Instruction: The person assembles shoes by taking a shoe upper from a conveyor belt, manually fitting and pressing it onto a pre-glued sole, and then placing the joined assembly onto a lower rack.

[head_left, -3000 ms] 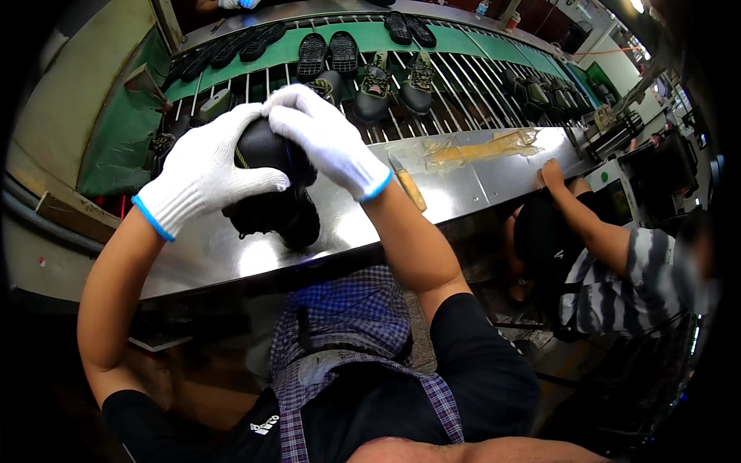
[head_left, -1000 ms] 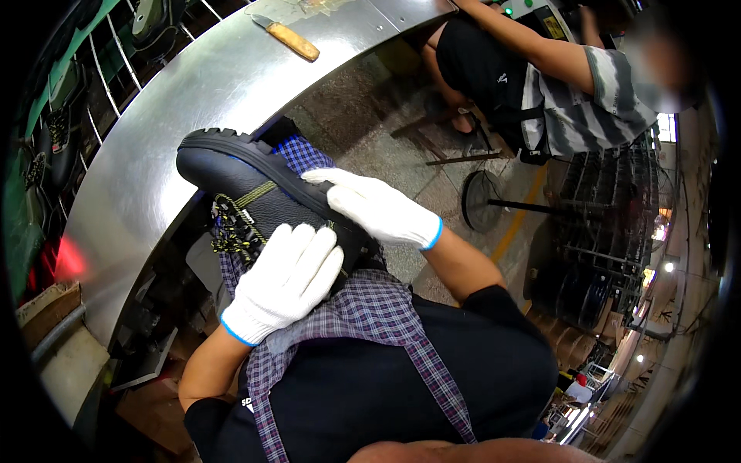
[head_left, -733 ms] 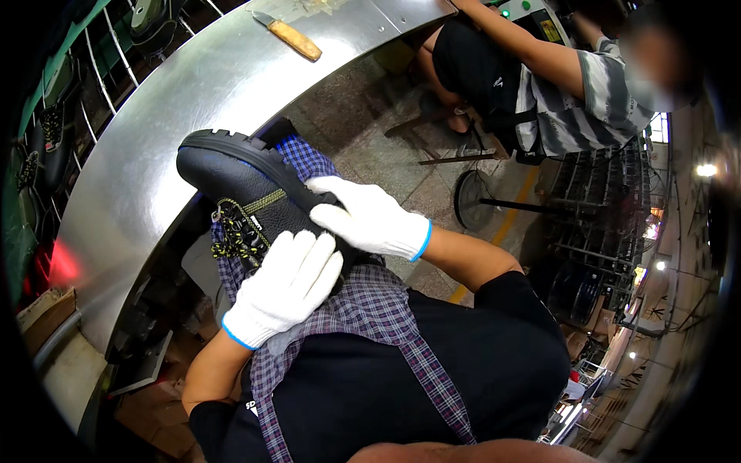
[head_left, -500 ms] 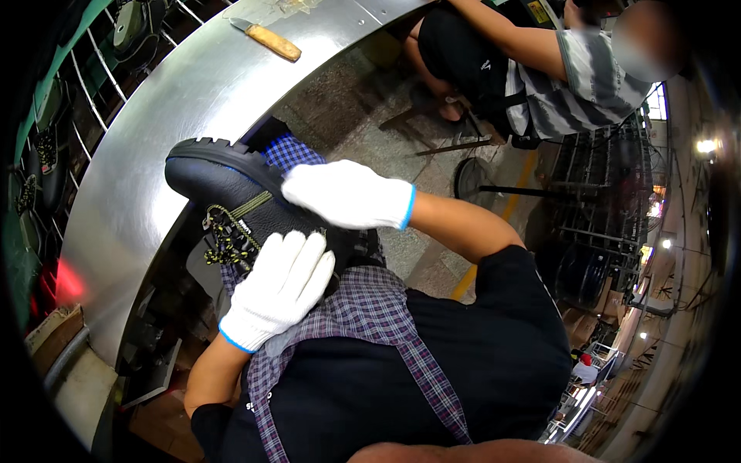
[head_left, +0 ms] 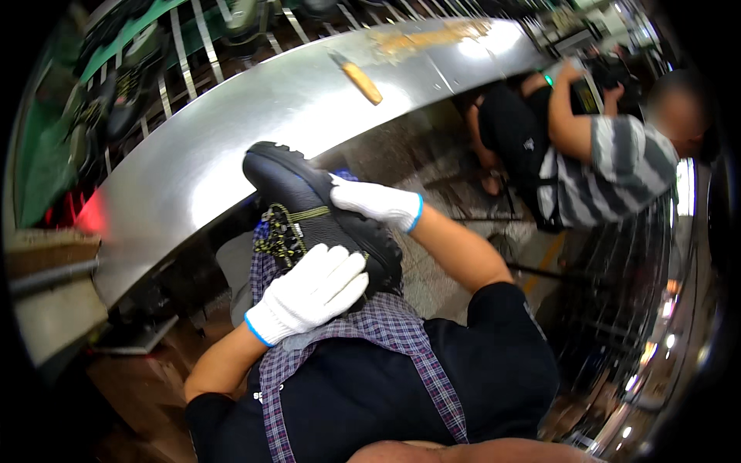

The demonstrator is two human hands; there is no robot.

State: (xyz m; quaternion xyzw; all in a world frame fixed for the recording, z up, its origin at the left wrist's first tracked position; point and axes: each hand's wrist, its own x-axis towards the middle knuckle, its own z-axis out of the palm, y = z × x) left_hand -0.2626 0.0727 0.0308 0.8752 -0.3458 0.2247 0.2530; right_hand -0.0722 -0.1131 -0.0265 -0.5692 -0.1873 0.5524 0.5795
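Observation:
A black work shoe (head_left: 316,229) with thick lugged sole and black-yellow laces lies tilted across my lap, its toe pointing up and left toward the metal bench. White knitted gloves with blue cuffs cover both hands. My left hand (head_left: 312,292) lies over the shoe's rear upper, fingers close together and bracing it; the thumb is hidden. On the other side, my right hand (head_left: 378,204) grips the sole edge near the midfoot, with its fingertips partly out of sight. Beneath the shoe shows a checked apron (head_left: 378,315).
A curved metal bench (head_left: 193,154) runs beyond the shoe, with a wooden-handled knife (head_left: 361,82) and a brownish residue patch (head_left: 432,37) on it. Behind it stands a rack (head_left: 181,62) holding shoes. At the right sits another person (head_left: 617,166) in a striped shirt.
The view has turned, so bench and knife appear farther right. My right hand has shifted along the sole, exposing more of its heel end. The left hand stays on the shoe.

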